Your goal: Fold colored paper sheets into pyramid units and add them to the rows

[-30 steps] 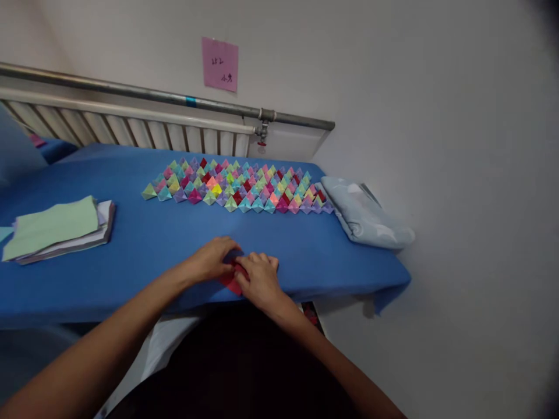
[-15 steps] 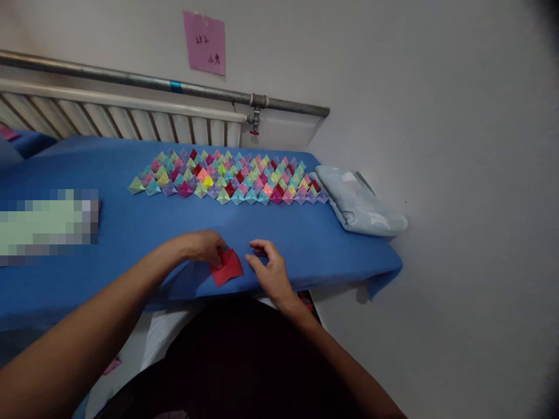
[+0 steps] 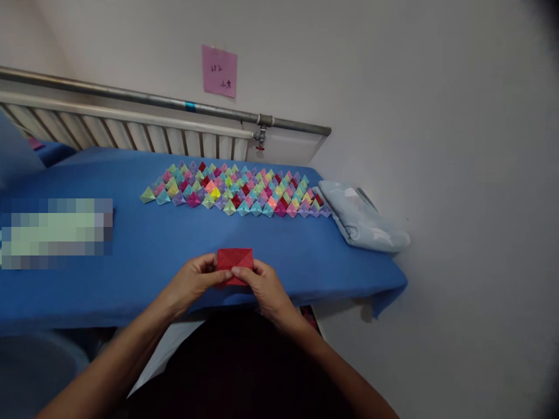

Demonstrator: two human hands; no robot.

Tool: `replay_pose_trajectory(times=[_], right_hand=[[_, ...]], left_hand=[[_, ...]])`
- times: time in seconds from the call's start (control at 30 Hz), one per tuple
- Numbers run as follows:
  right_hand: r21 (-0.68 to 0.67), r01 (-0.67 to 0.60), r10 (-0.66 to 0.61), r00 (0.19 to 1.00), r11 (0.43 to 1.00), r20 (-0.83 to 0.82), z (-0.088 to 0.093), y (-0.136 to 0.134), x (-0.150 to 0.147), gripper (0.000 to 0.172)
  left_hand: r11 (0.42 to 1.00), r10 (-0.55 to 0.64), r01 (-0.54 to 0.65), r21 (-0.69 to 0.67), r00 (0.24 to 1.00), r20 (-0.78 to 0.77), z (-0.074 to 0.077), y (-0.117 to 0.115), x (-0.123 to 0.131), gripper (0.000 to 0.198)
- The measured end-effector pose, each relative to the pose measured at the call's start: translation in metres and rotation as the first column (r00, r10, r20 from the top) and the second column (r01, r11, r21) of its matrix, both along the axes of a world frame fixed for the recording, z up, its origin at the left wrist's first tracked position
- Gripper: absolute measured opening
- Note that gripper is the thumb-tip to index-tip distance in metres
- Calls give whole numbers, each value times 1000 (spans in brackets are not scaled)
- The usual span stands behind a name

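Observation:
A red sheet of origami paper (image 3: pixel 236 257) with diagonal creases is held up near the front edge of the blue-covered table (image 3: pixel 174 244). My left hand (image 3: pixel 198 279) pinches its left side, thumb laid across the front. From the right, my right hand (image 3: pixel 262 282) grips the other side, its thumb tip close to the left one near the paper's middle. The fingers behind the sheet are partly hidden. Beyond my hands, several rows of small folded paper pieces (image 3: pixel 236 192) in many colours stand on the cloth.
A folded pale blue cloth with white shapes (image 3: pixel 362 218) lies at the table's right end by the wall. A blurred-out pale green item (image 3: pixel 56 233) is at left. Behind the table run a radiator (image 3: pixel 174 139) and a metal pipe (image 3: pixel 144 99); a pink note (image 3: pixel 219 71) hangs above.
My right hand, empty before, has closed on the red paper's right side. The paper has turned from slanted to level, now between both hands. The view has shifted slightly.

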State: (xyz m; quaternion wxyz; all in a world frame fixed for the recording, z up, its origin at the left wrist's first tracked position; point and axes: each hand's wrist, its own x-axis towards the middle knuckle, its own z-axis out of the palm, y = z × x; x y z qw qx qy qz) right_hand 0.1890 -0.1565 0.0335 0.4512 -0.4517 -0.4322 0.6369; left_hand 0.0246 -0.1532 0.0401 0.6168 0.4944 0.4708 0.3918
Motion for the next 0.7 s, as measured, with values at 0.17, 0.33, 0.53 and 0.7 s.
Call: replay_pose_trajectory(times=[0.17,0.33,0.53,0.7], right_hand=[[0,19,-19,998,1000,65,-6,0,1,19],[0,-49,49,994,999,94,-3,-3,6,18],[104,-131,105,968,986,228,-7,-1,12,20],[524,-397,-145,677,754,722,-1,20,21,18]], left_hand=[[999,-9,10,-31,1000,24,3,0,-1,37],[1000,-14,13,-21,996,-84,11,3,-6,33],[991,-87,107,80,973,-212,10,10,-13,28],[792,23,341,506,813,-582,8,23,-22,14]])
